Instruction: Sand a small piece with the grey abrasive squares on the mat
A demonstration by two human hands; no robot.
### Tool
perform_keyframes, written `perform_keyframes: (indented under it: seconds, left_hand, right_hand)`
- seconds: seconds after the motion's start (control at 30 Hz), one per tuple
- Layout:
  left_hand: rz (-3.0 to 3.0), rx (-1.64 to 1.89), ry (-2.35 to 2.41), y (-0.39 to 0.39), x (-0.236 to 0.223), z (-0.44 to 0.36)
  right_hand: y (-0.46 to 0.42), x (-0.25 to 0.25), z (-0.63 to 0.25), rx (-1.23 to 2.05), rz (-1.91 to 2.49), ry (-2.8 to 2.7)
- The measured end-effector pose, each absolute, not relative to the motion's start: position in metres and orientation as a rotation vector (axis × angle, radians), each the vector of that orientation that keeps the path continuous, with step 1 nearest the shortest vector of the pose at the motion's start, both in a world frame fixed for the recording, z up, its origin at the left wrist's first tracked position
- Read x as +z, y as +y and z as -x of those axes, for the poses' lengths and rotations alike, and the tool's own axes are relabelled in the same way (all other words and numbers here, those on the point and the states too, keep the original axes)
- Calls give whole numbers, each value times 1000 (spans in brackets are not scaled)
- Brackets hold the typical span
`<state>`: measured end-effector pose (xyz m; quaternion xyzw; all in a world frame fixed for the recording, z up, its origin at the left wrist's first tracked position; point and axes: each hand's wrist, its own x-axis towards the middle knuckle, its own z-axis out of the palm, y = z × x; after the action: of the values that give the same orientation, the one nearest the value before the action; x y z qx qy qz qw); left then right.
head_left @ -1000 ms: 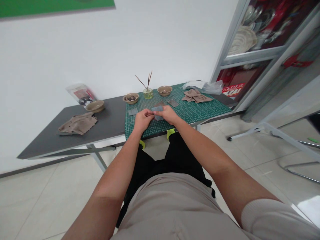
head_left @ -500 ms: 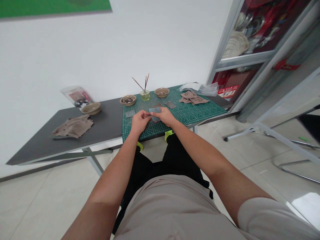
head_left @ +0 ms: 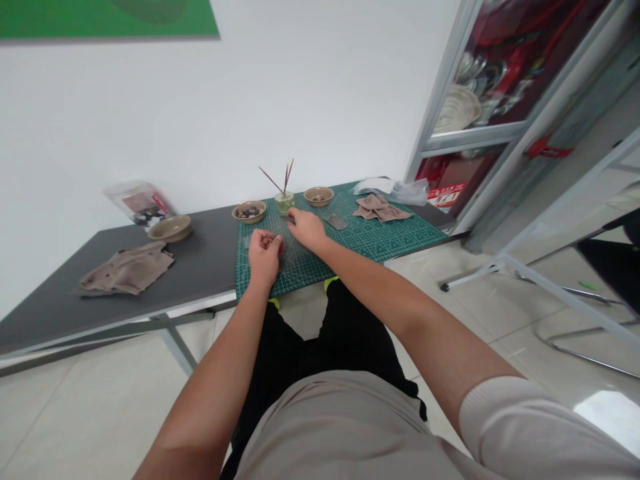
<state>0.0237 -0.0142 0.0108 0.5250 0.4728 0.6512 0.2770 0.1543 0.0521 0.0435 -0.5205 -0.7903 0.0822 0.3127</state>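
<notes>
White wall point(head_left: 320, 100) rises behind a glass jar point(head_left: 285, 203) on your surface point(head_left: 207, 260). Just nearer you than the jar, your right hand's point(head_left: 306, 230) fingers bunch nearly together at a thin grey piece point(head_left: 287, 218); their grip is unclear. Nearer and left of the jar, your left hand point(head_left: 263, 257) curls its fingers, contents hidden.

Wall point(head_left: 310, 100): bright, diffuse light is spreading evenly
Floor point(head_left: 90, 407): white glare is gleaming at four o'clock
Cabinet point(head_left: 477, 137): distortion is tilting it at two o'clock
Table point(head_left: 210, 247): distortion is stretching it toward nine o'clock
Left hand point(head_left: 263, 259), right hand point(head_left: 307, 231): fine detail is blurring
</notes>
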Motion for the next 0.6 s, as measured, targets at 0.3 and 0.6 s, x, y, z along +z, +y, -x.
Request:
perform_keyframes:
  seconds: [0.3, 0.6]
  left_hand:
    - [-1404, 1743, 1230, -21, 12, -24]
    - [-1349, 1641, 1239, -27, 16, -23]
  right_hand:
    - [51, 25, -124, 49, 1272, -2547]
    - [78, 34, -113, 561, 1616, -2095]
